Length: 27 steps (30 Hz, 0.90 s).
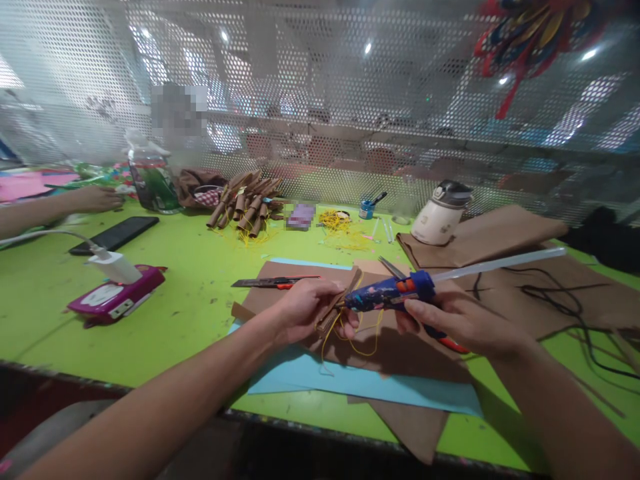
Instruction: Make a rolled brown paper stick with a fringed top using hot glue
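My right hand (pixel 450 313) grips a blue hot glue gun (pixel 383 293), with a long clear glue stick (pixel 500 265) poking out of its back. In my left hand (pixel 313 307) is a folded piece of brown paper (pixel 334 312), with yellow string (pixel 367 347) hanging from it. The gun's nozzle meets the paper, or comes very close to it. Beneath both hands lie brown sheets (pixel 410 357) over light blue paper (pixel 360 380). A utility knife (pixel 275 282) rests beyond my left hand. Scissors (pixel 393 267) with red handles are partly hidden behind the gun and my right hand.
At the back lie rolled brown paper pieces (pixel 250 203) with yellow string. A white bottle (pixel 440 213) stands on the right near a black cord (pixel 550 300). To the left are a purple power strip (pixel 117 293), a phone (pixel 117 235) and another person's hand (pixel 100 199).
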Tool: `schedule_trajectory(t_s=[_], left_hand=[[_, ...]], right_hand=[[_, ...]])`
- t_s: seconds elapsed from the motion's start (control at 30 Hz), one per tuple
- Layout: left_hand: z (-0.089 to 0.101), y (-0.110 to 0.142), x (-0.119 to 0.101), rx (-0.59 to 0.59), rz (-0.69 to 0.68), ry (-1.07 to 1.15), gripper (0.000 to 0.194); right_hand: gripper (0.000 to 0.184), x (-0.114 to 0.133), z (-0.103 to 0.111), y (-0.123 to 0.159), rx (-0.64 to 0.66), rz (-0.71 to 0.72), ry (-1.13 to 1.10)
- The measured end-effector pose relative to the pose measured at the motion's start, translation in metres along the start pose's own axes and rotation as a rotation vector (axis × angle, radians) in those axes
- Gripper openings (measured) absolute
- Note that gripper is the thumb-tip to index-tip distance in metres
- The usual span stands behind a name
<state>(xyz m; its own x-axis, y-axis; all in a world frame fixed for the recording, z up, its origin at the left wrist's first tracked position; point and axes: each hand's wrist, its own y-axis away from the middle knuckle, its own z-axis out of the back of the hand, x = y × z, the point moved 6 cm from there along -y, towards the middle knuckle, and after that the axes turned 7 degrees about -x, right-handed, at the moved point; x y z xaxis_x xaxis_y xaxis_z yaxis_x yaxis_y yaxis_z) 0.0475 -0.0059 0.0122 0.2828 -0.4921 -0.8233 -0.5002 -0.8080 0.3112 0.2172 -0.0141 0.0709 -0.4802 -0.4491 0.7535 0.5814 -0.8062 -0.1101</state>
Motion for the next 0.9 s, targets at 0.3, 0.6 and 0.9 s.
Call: schedule_trajectory(t_s=[0.3,0.6,0.9], left_hand=[[0.003,-0.002,0.003,-0.009,0.061,0.070,0.034],[-0.003,0.000,-0.001,0.070,0.002,0.066,0.032],[-0.003,0.000,0.001,0.086,0.038,0.080,0.031]], right_hand=[[0.049,0.007,-0.002,0.000,0.016,0.033,-0.056],[0.049,-0.005,0.004,-0.002,-0.046,-0.007,-0.062],[0.048,-0.008,0.000,-0.002,-0.008,-0.027,-0.102]])
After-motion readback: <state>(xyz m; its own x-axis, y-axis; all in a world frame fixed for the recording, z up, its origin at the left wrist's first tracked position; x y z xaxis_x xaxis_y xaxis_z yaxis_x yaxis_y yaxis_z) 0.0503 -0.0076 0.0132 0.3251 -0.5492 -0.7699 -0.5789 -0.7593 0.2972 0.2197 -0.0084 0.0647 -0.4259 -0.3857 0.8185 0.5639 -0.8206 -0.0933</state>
